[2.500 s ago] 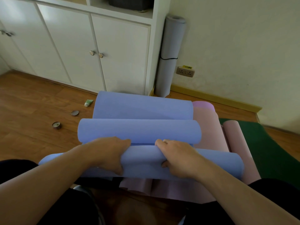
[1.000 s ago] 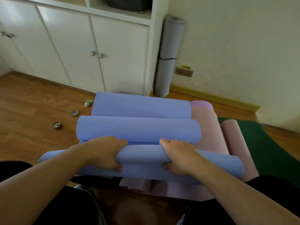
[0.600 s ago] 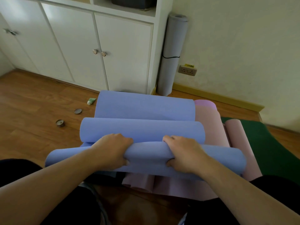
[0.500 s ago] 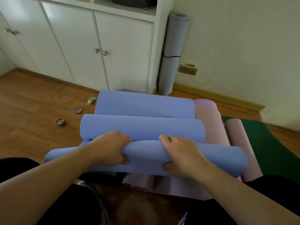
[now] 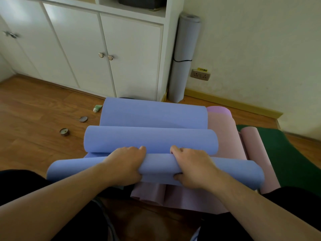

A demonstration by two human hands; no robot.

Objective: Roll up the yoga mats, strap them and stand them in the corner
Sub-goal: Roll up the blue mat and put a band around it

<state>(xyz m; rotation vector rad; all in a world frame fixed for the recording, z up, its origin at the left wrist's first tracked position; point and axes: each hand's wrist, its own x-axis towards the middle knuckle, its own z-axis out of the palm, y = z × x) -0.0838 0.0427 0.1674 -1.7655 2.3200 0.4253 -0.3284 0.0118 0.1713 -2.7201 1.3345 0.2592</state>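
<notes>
Blue is the mat (image 5: pixel 152 117) being rolled — it lies in soft folds on the wood floor (image 5: pixel 34 105), on top of a pink mat (image 5: pixel 224 136). The left hand (image 5: pixel 126 164) and the right hand (image 5: pixel 192 165) both grip the near roll, fingers curled over the top and thumbs tucked under. A green mat (image 5: pixel 293 153) lies to the right. A grey mat (image 5: pixel 182 54) with a black strap (image 5: pixel 182 60) stands in the corner — right beside the white cupboard (image 5: pixel 104 42).
</notes>
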